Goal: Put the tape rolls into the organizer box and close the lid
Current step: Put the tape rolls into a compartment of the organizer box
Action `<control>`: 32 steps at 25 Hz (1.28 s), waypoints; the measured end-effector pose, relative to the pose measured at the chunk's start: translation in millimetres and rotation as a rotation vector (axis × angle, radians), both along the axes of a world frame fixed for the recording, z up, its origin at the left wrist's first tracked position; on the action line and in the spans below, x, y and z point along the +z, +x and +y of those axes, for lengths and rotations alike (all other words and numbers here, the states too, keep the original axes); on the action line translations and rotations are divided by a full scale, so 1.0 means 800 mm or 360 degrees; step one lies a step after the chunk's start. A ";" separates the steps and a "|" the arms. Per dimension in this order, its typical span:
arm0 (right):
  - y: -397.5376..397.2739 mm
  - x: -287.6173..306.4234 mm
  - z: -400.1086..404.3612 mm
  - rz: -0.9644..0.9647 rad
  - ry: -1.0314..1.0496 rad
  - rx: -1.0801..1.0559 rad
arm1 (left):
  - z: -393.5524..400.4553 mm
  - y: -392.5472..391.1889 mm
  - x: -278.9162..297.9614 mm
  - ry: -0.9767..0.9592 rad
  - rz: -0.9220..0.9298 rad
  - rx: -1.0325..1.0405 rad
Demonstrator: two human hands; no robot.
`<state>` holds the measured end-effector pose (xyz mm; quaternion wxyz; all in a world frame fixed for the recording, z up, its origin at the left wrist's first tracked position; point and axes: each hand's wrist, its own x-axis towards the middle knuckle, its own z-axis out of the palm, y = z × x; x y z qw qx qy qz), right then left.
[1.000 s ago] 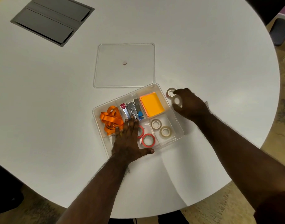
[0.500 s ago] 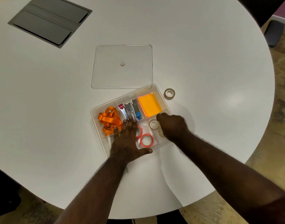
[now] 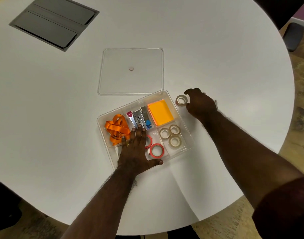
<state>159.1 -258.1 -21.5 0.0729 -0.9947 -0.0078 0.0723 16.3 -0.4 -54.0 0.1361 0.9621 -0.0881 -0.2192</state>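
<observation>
I see the clear organizer box [image 3: 166, 95] sitting open on the white table [image 3: 61, 135], turned a little askew, with its flat clear lid [image 3: 130, 56] lying on the table just beyond it. My left hand [image 3: 135, 150] lies flat and spread over the near left part of the box, palm down, fingers loose and gripping nothing; it partly covers one of the two red tape rolls [image 3: 156, 150] in the near middle compartment. Three pale tape rolls [image 3: 172, 134] lie in the near right compartment, close together. One more pale tape roll [image 3: 181, 100] stands on the table just outside the box's far right corner. My right hand [image 3: 200, 105] is at that roll, thumb and fingers curved around it; I cannot tell whether they have closed on it. The box also holds an orange ribbon [image 3: 116, 129], a stapler [image 3: 138, 117] and an orange notepad [image 3: 160, 112].
</observation>
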 end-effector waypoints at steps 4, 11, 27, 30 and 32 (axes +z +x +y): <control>0.022 -0.021 0.003 0.0388 0.0030 0.0184 | 0.000 0.000 -0.001 -0.0024 -0.0017 0.0022; 0.020 -0.052 0.010 0.0091 -0.0104 0.0175 | -0.001 0.001 0.000 -0.0015 0.0022 0.0036; -0.120 0.029 0.022 0.0291 0.0326 0.0499 | 0.001 -0.002 -0.003 0.0007 -0.0047 0.0007; -0.139 0.009 0.043 0.0419 0.0031 0.0620 | -0.001 -0.002 -0.003 0.0022 -0.0055 0.0002; -0.137 -0.001 0.049 0.0507 -0.0031 0.0621 | -0.002 -0.001 -0.003 0.0034 -0.0044 0.0000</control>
